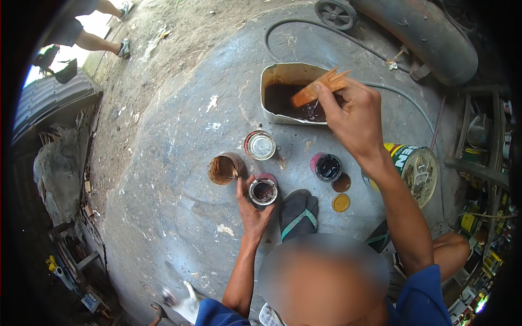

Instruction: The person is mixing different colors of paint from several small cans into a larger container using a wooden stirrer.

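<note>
My right hand (356,114) pinches a flat, splintered piece of wood (321,89). Its wet lower end hangs over a rectangular metal tin (267,111) that holds dark brown liquid. Lower down, my left hand (252,214) is wrapped round a small open paint can (263,191) with dark residue inside. Touching or almost touching my left fingertips is a rusty brown can (220,173). A silver-lidded can (260,145) stands just beyond. To the right sits a small open can of black paint (329,167), with a brown lid (341,183) and a yellow lid (341,203) beside it.
A large green and yellow bucket (402,155) stands by my right forearm. Behind the tin run a hose (293,20) and a wheeled metal tank (418,38). My sandalled foot (298,214) is near the cans. Another person's legs (100,42) show at far left; a white animal (187,304) is below.
</note>
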{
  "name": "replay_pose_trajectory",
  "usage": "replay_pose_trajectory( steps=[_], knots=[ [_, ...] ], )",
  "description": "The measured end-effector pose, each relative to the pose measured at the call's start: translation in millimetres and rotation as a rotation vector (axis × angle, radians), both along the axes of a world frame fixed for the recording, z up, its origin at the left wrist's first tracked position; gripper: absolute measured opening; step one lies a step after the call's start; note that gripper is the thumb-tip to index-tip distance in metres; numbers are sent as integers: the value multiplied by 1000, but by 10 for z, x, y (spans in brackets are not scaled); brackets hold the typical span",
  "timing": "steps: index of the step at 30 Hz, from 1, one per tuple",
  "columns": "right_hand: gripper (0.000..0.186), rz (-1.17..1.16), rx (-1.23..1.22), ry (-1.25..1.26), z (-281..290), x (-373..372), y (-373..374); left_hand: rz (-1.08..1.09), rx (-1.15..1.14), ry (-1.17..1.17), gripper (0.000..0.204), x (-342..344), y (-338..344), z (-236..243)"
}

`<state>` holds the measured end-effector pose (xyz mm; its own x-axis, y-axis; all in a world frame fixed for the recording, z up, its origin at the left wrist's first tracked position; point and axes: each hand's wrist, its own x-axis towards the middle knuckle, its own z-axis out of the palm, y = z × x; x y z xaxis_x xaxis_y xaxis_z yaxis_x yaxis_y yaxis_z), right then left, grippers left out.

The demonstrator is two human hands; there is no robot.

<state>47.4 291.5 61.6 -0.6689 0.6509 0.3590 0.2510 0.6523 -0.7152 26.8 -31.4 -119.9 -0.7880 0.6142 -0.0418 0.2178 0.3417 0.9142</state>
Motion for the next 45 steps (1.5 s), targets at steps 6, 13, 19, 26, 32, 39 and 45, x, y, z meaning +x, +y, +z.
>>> replay_pose_trajectory(
  steps=[6,13,19,26,32,39,45],
  knots=[
    [16,-76,100,-83,-22,158,51,-10,-4,1,114,-29,8,-11],
    [10,-50,64,45,233,286,-28,-28,55,44,116,-104,47,202],
    [14,-108,50,-13,379,551,139,-2,106,155,114,-271,384,657],
    [20,-317,-297,383,645,856,221,-46,124,268,111,-670,763,1114],
    [23,-84,-440,516,1130,1197,128,-96,113,347,110,-921,1131,1337],
    [12,222,-8,203,845,814,-108,-225,15,595,106,-890,1264,1510],
    [22,-167,-760,316,564,900,73,-132,68,589,104,-849,1253,1337]
  ],
)
